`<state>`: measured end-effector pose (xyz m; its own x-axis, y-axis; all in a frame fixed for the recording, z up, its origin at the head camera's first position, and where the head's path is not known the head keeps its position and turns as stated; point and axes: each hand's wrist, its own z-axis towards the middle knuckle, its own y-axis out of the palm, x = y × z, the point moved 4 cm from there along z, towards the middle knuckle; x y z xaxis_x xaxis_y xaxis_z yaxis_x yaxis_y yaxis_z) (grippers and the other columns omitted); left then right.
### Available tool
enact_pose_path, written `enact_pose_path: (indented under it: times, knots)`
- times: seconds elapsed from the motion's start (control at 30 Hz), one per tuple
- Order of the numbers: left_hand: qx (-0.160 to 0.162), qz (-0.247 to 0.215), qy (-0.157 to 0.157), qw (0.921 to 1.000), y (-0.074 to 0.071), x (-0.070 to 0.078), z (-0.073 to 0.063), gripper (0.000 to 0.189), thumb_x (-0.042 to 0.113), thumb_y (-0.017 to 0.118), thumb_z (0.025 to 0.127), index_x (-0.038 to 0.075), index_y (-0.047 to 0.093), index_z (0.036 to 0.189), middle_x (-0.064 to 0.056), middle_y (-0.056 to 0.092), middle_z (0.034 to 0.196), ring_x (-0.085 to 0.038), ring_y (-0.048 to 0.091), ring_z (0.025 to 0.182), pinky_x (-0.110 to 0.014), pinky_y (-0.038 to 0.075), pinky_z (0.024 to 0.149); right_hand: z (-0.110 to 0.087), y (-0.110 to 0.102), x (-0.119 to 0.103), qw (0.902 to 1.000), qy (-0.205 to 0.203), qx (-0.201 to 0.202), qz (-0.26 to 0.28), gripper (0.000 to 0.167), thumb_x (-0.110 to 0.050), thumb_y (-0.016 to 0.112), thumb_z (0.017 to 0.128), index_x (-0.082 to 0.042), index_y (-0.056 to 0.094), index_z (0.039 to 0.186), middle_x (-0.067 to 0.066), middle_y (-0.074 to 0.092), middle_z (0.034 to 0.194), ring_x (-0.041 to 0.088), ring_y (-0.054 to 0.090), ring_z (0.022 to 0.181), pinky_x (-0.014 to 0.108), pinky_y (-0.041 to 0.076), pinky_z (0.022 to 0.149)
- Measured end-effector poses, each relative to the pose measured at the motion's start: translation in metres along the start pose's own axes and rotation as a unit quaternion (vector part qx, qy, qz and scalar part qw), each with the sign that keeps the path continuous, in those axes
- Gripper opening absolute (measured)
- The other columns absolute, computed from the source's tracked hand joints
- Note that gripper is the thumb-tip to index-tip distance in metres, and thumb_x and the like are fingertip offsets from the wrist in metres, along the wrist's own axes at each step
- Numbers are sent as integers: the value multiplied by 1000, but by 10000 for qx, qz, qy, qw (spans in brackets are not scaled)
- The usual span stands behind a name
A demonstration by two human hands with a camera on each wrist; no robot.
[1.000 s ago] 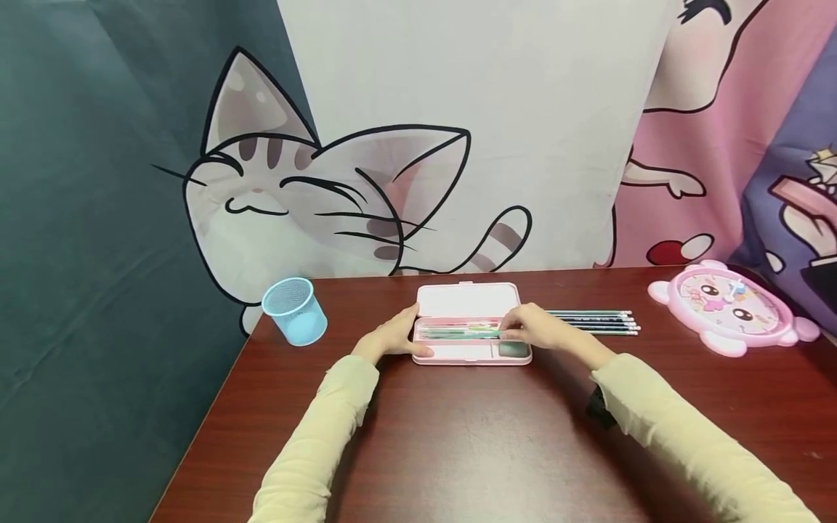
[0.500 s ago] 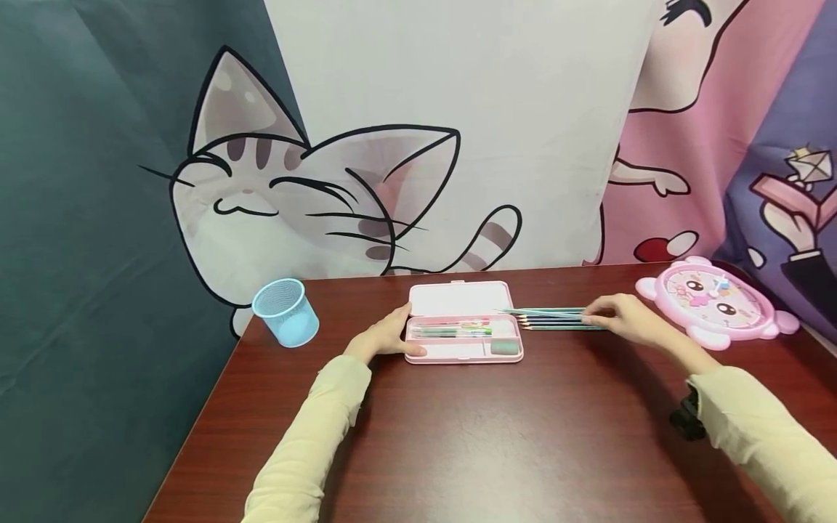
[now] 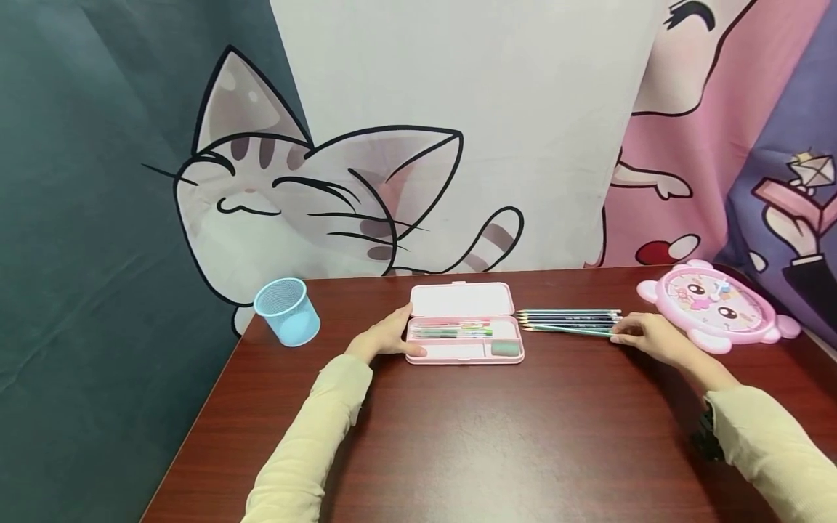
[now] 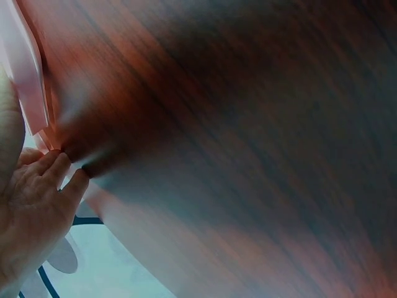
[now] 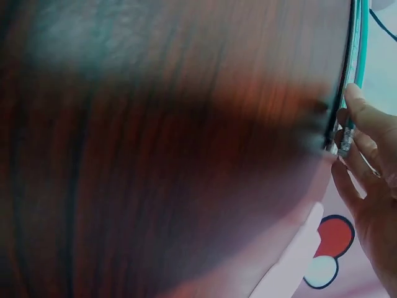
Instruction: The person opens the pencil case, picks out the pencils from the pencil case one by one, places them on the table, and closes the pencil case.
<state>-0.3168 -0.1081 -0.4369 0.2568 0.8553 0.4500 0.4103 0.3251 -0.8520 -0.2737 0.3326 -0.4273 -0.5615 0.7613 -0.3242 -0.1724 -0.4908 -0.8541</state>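
A pink pencil case (image 3: pixel 461 351) lies with its lid raised in the head view. Pens (image 3: pixel 454 333) fill its middle tray, and a grey-green eraser (image 3: pixel 505 348) sits at the front right. My left hand (image 3: pixel 384 338) holds the case's left end, thumb at the front corner, fingers behind; the left wrist view shows the hand (image 4: pixel 40 205) beside the pink edge. Right of the case, several pencils (image 3: pixel 569 317) lie side by side, tips left. My right hand (image 3: pixel 644 335) pinches the rear end of the nearest green pencil (image 3: pixel 572 330), its metal end visible in the right wrist view.
A light blue mesh pen cup (image 3: pixel 290 319) stands at the table's left edge. The pink animal-shaped clock (image 3: pixel 719 301) lies at the far right, just behind my right hand. A cartoon-printed curtain hangs along the table's back edge.
My right hand has moved from the case's tray rightward with a green pencil, then down and slightly right, putting it along the near side of the row. The left hand stays at the case.
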Motion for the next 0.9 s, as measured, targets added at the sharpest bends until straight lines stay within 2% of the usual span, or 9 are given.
enact_pose_path:
  times: [0.17,0.4,0.5,0.6,0.63,0.7,0.77,0.83,0.9]
  knots:
    - [23,5,46,10000,-1,0,0,105,42,72,75,0,9,146,-15,17,152,-25,19,140,-39,20,113,4,4,-3,9992,-364,177,12,18,1,78,60,-9,67,71,-8,60,63,-6,46,61,14,36,55]
    - [80,-83,132,9998,-5,-3,0,105,42,73,74,0,9,146,-15,18,152,-25,20,140,-39,21,113,15,7,-3,9990,276,23,-349,15,-11,79,66,-10,69,76,-4,58,69,5,50,64,24,41,58]
    - [45,-429,146,9990,-7,-9,1,100,41,70,77,1,10,146,-15,20,151,-25,21,139,-40,22,112,29,12,-15,9987,492,156,-3,16,-11,79,67,-6,70,80,1,61,72,11,54,65,23,44,60]
    - [137,-1302,-6,9914,-12,-14,6,87,40,61,84,0,15,145,-17,27,148,-26,27,137,-41,25,111,51,25,-34,9941,912,38,581,19,-12,74,74,-2,70,90,11,68,80,19,60,74,27,49,68]
    - [164,-1752,-175,9842,-14,-15,7,82,41,57,87,0,16,145,-18,28,148,-27,29,136,-41,26,111,60,31,-41,9910,1099,-91,756,22,-14,72,77,0,70,94,15,69,85,21,62,79,30,50,72]
    - [236,-2819,-463,9580,-16,-16,11,73,41,48,93,-1,17,145,-20,30,146,-28,33,134,-41,28,110,77,45,-53,9760,1637,-576,1313,33,-18,65,84,6,64,107,23,67,98,28,64,86,38,51,77]
    - [330,-3894,-847,9166,-15,-16,16,69,42,40,96,-1,16,145,-21,31,145,-30,36,133,-39,30,108,92,59,-63,9486,2236,-973,2016,43,-20,58,89,12,54,118,30,60,111,33,63,95,39,51,83]
    - [394,-4814,-1153,8680,-14,-14,20,67,42,33,98,-2,14,144,-24,30,145,-31,36,132,-38,32,107,106,73,-72,9111,2866,-1268,2677,51,-21,52,93,17,42,126,34,53,120,35,60,103,37,50,87]
    - [520,-5331,-1395,8329,-14,-11,23,68,44,29,98,-3,15,144,-26,31,143,-32,36,132,-37,32,107,116,83,-80,8720,3457,-1439,3153,56,-21,47,95,19,33,131,35,44,128,35,54,113,35,47,92]
